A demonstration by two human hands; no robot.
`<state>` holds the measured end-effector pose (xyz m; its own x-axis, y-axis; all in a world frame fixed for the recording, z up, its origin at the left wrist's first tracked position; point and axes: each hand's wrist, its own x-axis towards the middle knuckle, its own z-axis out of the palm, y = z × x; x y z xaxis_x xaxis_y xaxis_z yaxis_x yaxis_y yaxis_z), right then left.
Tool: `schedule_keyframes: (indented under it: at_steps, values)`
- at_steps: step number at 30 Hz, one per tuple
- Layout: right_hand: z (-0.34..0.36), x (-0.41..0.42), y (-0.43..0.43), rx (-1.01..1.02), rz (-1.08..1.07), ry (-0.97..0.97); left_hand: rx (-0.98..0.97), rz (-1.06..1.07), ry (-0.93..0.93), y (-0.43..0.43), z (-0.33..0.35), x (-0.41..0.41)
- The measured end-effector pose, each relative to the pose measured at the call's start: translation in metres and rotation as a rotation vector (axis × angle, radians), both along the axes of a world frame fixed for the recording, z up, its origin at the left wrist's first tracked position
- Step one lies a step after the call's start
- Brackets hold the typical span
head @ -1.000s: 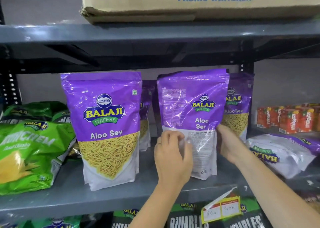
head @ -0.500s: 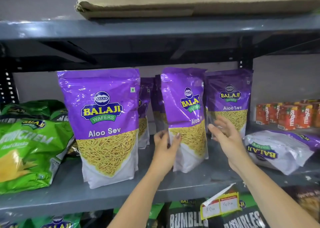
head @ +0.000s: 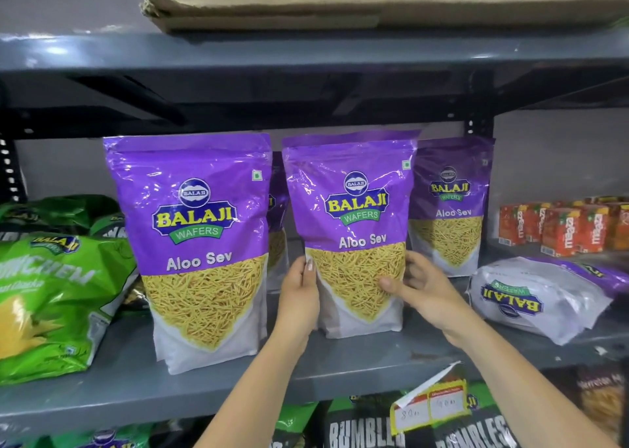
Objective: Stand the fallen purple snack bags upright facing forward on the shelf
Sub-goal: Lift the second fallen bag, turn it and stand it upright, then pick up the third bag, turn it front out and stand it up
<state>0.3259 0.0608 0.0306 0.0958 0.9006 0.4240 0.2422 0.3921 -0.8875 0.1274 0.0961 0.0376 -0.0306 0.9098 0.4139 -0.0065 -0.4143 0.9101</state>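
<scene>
Left hand (head: 299, 294) and right hand (head: 413, 282) clasp the upright middle bag (head: 350, 223) at nine and three o'clock on its lower edges; the glossy film looks light, soft, probably slippery.

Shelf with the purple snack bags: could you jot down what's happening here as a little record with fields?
Place: grey metal shelf
Held bag: middle Aloo Sev bag, upright, front facing forward, base on the shelf
Left hand: grips the held bag's left edge
Right hand: grips its right edge, thumb across the front
Already standing: left Aloo Sev bag and rear Aloo Sev bag
Lying flat: fallen Balaji bag at the right
Neighbours: green snack bags at the left, orange drink cartons at the right
Above: cardboard box marked Fabric Whitener
</scene>
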Motion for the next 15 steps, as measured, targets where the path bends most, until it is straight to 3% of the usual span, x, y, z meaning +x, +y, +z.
schedule_keyframes:
  at_steps: [3,5,7,10,12,15]
  values:
    - [0.017,0.021,-0.018,0.026,-0.171,-0.277,0.067,0.059,-0.002,-0.021,0.016,0.0]
    - [0.033,0.052,-0.04,0.139,-0.432,-0.352,0.282,0.245,0.072,-0.045,0.016,0.001]
    - [0.041,0.086,-0.065,0.133,-0.652,-0.553,0.585,0.393,0.147,-0.076,0.008,0.012]
    - [0.038,0.111,-0.096,-0.107,-0.671,-0.876,0.847,0.155,0.306,-0.1,-0.008,0.049]
    - [0.024,0.109,-0.103,-0.145,-0.601,-0.877,0.743,-0.069,0.397,-0.096,-0.007,0.078]
    - [0.007,0.108,-0.108,-0.045,-0.617,-0.827,0.375,-0.235,0.344,-0.066,0.009,0.124]
